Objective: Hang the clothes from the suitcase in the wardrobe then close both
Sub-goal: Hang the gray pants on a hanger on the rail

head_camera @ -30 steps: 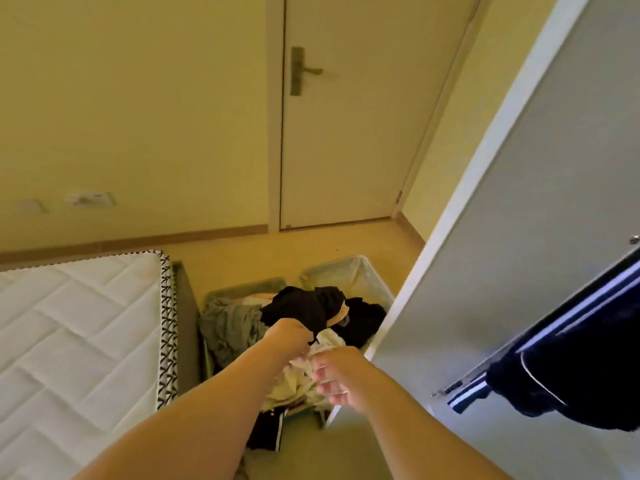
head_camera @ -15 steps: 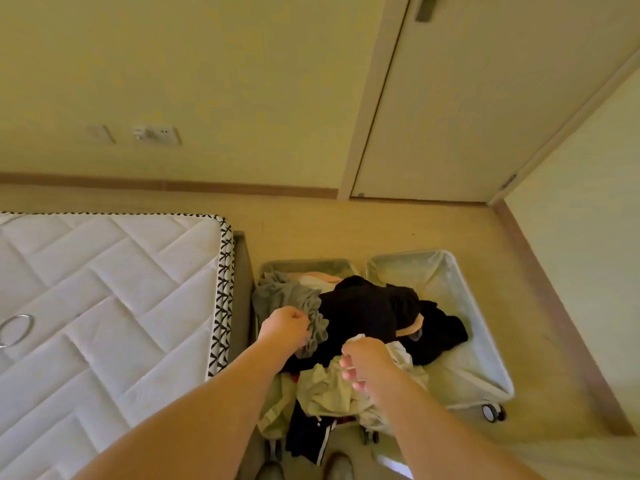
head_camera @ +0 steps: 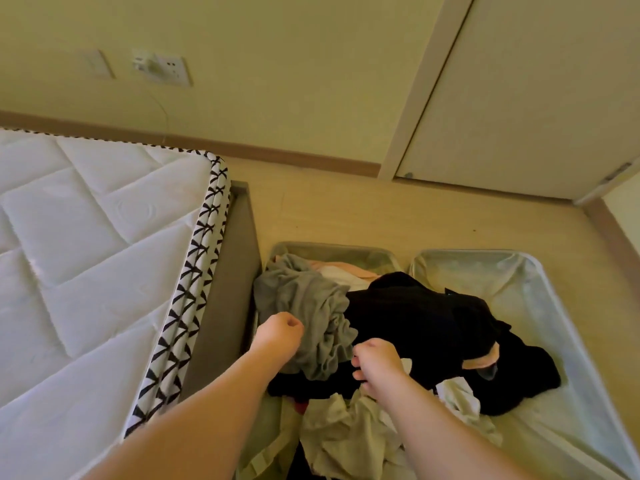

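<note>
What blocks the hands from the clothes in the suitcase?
Nothing visible: the suitcase lies open, the left hand is at the grey garment, the right hand over the black garment. The wardrobe is out of view.

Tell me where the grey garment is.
In the head view, the grey garment is bunched in the left half of the open suitcase, between the bed frame and the black garment.

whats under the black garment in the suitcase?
Poking out from under the black garment: a cream garment at the near edge, a pink garment at the far edge, and the suitcase lining on the right. Whatever lies beneath its middle is covered.
</note>
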Motion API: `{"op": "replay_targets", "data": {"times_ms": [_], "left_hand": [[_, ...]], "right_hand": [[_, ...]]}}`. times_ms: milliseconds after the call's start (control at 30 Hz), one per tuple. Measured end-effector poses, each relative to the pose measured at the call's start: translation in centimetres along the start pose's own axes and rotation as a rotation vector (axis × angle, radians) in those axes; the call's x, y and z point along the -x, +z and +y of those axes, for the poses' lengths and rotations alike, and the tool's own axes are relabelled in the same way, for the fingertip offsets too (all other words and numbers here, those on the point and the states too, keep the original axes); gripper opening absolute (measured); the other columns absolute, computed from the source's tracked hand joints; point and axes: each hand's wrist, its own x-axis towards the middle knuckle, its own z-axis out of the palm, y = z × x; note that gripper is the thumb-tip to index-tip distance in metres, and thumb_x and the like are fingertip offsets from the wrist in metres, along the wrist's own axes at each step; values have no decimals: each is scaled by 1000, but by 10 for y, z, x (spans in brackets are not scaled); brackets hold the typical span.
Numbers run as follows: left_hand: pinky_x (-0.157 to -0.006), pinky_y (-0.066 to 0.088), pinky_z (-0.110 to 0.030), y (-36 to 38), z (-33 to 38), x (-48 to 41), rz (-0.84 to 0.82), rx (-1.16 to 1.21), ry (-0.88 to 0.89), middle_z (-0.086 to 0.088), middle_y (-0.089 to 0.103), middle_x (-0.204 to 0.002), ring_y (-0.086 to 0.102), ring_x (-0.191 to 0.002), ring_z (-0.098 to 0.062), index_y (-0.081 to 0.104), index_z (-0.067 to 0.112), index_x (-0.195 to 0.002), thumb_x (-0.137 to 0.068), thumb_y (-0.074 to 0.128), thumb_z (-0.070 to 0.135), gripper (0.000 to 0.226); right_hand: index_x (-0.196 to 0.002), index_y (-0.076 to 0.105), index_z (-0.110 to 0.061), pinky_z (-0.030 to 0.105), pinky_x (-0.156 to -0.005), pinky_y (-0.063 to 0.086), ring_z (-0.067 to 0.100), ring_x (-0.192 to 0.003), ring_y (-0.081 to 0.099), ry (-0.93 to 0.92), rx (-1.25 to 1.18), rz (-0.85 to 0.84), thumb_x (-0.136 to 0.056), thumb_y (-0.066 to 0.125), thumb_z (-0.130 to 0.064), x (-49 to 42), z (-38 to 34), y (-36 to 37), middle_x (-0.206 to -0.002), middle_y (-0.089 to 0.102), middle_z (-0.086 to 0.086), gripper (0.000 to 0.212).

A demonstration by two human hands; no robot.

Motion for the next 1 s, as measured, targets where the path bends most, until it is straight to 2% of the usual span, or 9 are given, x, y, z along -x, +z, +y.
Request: {"op": "replay_targets", "data": {"times_ms": [167,300,400,500,600,700,833,933,1000], "left_hand": [[-75,43,-27,40,-28,-78,35,-27,21,-2,58,-105,52,-88,-18,60,23,-91,-96,46,25,15],[-104,41,-34,65,-46,-125,78,15,-35,-9,35,-144,46,-119,-31,69,30,-99,-93,51,24,20],[-111,33,-40,89,-60,-144,-93,-49,-45,-12,29,-150,34,-133,-35,46,25,-136,-92,54,26,45],[-104,41,-41,100,-60,-140,-240,159,-70,-15,40,-143,44,-126,-34,31,13,-146,-87,63,17,67],[-105,40,-40,97,-58,-143,-193,168,-43,-11,37,-143,43,-126,-32,43,19,-137,-84,68,16,59],[-109,36,-37,101,-52,-146,-163,94,15,-10,30,-146,40,-128,-30,64,25,-106,-81,72,17,27],[-103,40,-39,117,-47,-138,-183,-59,-22,-18,43,-137,47,-120,-33,49,4,-131,-94,51,20,41],[-93,44,-36,107,-40,-129,-135,109,-16,-17,55,-122,53,-105,-30,55,0,-121,-92,55,14,31],[-91,43,-30,94,-35,-128,63,303,23,-9,62,-111,56,-105,-26,66,9,-104,-87,65,11,18]], "right_hand": [[-90,54,-10,28,-57,38,21,-70,51,-43,34,-10,-94,43,-15,-70,26,18,-85,54,8,13],[-91,57,-15,27,-59,43,18,-73,55,-61,40,-19,-96,43,-20,-107,39,22,-88,58,4,15],[-88,57,-16,27,-59,43,17,-69,54,-35,19,-1,-96,44,-21,-123,51,20,-87,58,4,15],[-88,56,-17,27,-61,43,17,-69,53,-23,6,-6,-96,44,-20,-125,57,13,-85,58,3,15],[-88,56,-17,27,-61,43,16,-68,53,-43,7,-35,-96,44,-20,-118,54,6,-83,58,2,15],[-91,57,-16,25,-57,41,14,-63,51,-98,14,-44,-96,44,-19,-114,46,0,-80,57,1,14],[-93,57,-17,24,-58,42,13,-65,51,-120,29,-35,-97,43,-19,-116,42,-6,-82,58,1,14],[-94,56,-16,25,-60,43,15,-71,52,-89,39,-43,-97,43,-19,-116,48,-2,-85,57,2,14],[-97,57,-15,26,-61,43,17,-74,53,-86,47,-49,-97,43,-18,-113,49,6,-88,57,4,15]]}}
